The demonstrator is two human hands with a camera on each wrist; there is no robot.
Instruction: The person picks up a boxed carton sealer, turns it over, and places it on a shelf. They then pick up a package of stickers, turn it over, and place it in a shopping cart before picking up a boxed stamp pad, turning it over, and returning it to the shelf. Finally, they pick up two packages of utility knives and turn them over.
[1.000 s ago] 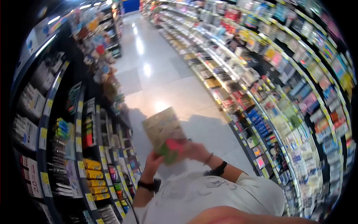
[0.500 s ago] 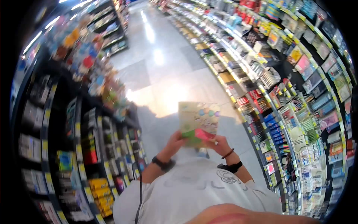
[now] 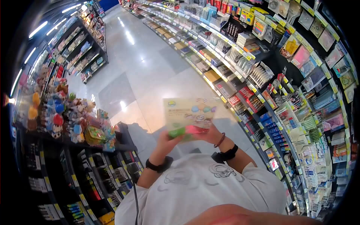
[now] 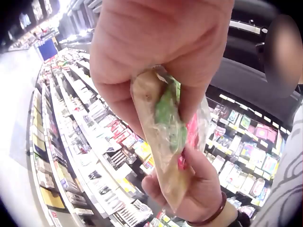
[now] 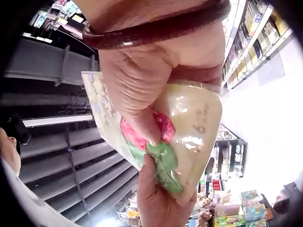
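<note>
Packet [image 3: 183,116] in both hands, and nothing else in them: that is what I see from where I stand in the aisle. It is held out in front of the person's white shirt [image 3: 202,187], above the pale floor [image 3: 150,86] and well apart from the shelves [image 3: 228,71] to the right. The grip is closed on it from both sides: the left hand [image 3: 167,144] pinches the lower left edge, thumb beside a green piece [image 3: 176,132], while the right hand [image 3: 210,134] holds the lower right, its thumb lying across a pink piece [image 3: 197,129]. Both coloured pieces show at the packet's lower part, under or behind shiny clear plastic; I cannot tell whether they sit inside or are fixed to the front. The face turned up toward the person is cream, with a row of coloured circles and some print too small for me to read. As for how far things have come, I would say the taking up is done, since the packet is off any shelf and fully in hand. Letting go of it and setting it down are not yet done. I see no torn edge and nothing taken out, so I judge it unopened, though the fingers cover part of the lower edge and I cannot be sure.
</note>
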